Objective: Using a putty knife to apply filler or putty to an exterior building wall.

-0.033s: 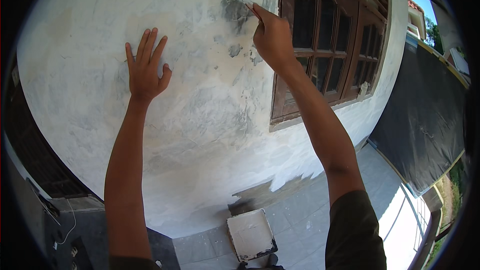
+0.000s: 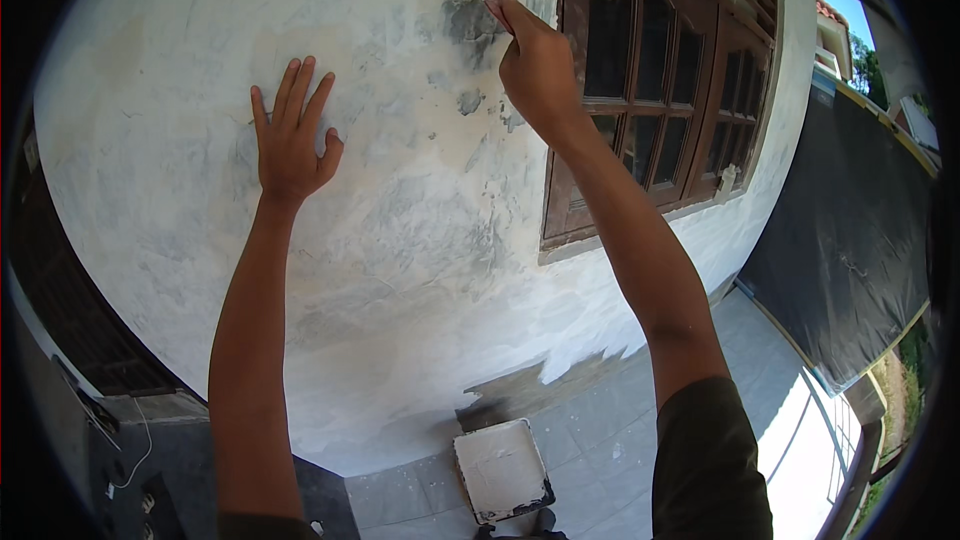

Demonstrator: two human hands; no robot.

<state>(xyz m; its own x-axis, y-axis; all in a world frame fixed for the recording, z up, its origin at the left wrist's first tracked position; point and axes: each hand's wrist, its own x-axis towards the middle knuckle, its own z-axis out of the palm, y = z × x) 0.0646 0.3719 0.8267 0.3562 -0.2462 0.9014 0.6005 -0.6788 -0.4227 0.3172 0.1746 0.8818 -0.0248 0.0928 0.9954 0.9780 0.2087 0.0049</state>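
Note:
My left hand (image 2: 292,135) lies flat on the patchy white wall (image 2: 400,240), fingers spread and holding nothing. In my closed right hand (image 2: 543,75) is a thin, reddish scraper-like tool (image 2: 494,10), mostly hidden by the fingers. Its tip is at the upper right edge of a dark grey bare patch (image 2: 467,20), where the pale coat is gone. Smaller grey spots mark the wall below that patch.
A brown wooden window (image 2: 650,80) with small panes is close to my right forearm. A paint tray (image 2: 503,468) with white paint stands on the tiled floor (image 2: 600,430) below. Black sheeting (image 2: 850,230) hangs at the right.
My right hand has shifted slightly left and up, taking the tool's tip a little further along the dark patch. My left hand stays in place.

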